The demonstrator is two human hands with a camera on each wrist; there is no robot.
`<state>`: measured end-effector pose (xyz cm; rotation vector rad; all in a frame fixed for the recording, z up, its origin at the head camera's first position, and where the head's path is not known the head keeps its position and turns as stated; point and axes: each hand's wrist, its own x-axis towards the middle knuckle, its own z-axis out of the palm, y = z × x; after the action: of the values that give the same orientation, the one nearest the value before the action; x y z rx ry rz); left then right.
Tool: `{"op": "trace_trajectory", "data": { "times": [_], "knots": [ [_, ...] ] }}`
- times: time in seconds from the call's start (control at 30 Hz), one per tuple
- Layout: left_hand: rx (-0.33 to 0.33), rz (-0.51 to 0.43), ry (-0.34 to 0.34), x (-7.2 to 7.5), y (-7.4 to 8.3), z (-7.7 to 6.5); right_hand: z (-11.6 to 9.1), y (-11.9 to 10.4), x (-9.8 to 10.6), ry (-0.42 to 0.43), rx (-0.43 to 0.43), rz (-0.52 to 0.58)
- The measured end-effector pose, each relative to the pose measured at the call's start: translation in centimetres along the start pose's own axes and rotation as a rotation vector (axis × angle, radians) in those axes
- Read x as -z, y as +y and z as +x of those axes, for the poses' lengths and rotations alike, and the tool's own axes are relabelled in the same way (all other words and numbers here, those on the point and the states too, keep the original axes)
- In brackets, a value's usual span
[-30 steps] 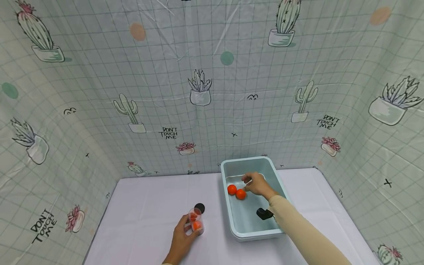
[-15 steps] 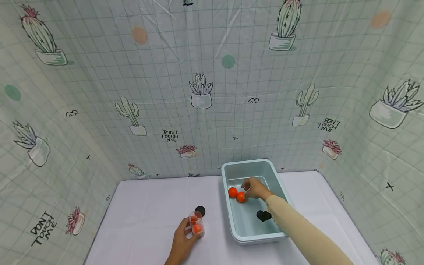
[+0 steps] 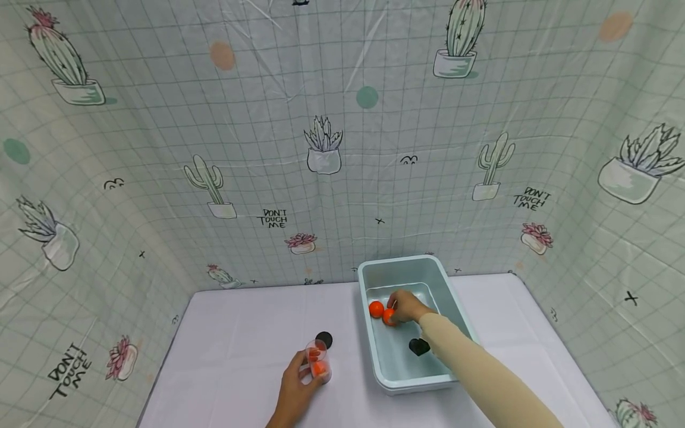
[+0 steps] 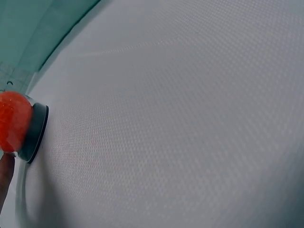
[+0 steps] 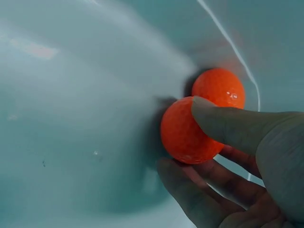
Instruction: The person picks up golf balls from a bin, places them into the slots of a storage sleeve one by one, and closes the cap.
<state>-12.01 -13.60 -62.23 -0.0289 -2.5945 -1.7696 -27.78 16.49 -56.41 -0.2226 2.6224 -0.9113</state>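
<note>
My left hand (image 3: 295,383) holds a clear tube (image 3: 319,361) on the table, with orange balls inside it. In the left wrist view one orange ball (image 4: 14,121) shows through the tube wall above its dark base (image 4: 34,134). Inside the light blue-grey bin (image 3: 393,362), my right hand (image 3: 409,307) has its thumb and fingers round an orange golf ball (image 5: 186,135). That ball sits against a second orange golf ball (image 5: 217,88) near the bin's wall. The thumb lies over the held ball's side, and the other fingers come from below.
Behind the tube lies a round black disc (image 3: 324,340) on the white tablecloth (image 3: 241,345). A black heart-shaped thing (image 3: 419,346) rests in the bin below the right forearm. A patterned cloth (image 3: 342,196) hangs behind the table.
My right hand has moved left and slightly down onto the nearer golf ball, and its fingers have come round it. The left hand and the tube have stayed in place.
</note>
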Motion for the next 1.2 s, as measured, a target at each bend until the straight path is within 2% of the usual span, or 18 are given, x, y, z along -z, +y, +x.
{"op": "trace_trajectory", "data": {
  "times": [0.27, 0.53, 0.63, 0.73, 1.0, 1.2],
  "knots": [
    [0.002, -0.012, 0.0, -0.2, -0.2, 0.0, 0.3, 0.3, -0.3, -0.012, -0.024, 0.007],
    [-0.022, 0.007, 0.015, 0.0, -0.2, 0.1, -0.2, -0.6, 0.6, -0.019, -0.064, -0.025],
    [-0.034, -0.003, 0.023, 0.0, -0.4, 0.1, -0.7, -1.1, 1.3, 0.008, -0.045, -0.048],
    [-0.031, 0.002, 0.018, 0.0, -0.4, 0.0, -1.3, -1.7, 2.2, 0.046, 0.009, -0.061],
    [0.007, 0.028, 0.012, 0.1, -0.1, 0.0, -3.7, -4.1, 5.3, 0.12, 0.137, 0.027],
    [0.004, 0.016, 0.005, 0.0, -0.1, 0.0, -5.7, -5.7, 6.2, 0.145, 0.139, 0.066]
  ]
}}
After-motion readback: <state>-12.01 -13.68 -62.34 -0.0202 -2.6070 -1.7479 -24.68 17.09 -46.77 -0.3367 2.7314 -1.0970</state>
